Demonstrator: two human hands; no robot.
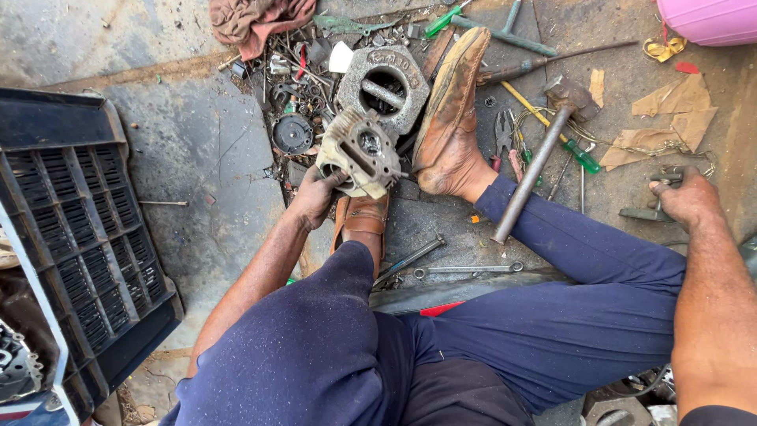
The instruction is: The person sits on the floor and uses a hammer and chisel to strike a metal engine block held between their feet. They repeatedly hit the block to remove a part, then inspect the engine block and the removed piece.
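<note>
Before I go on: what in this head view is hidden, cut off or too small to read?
- Underside of the engine part: head view, faces away; left hand covers its near edge.
- Tool under the right hand: head view, the fingers cover its grip.
- Pink container: cut off by the top edge.
- Small parts pile: too small and cluttered to tell apart.
- Left shoe: mostly hidden behind the knee.
</note>
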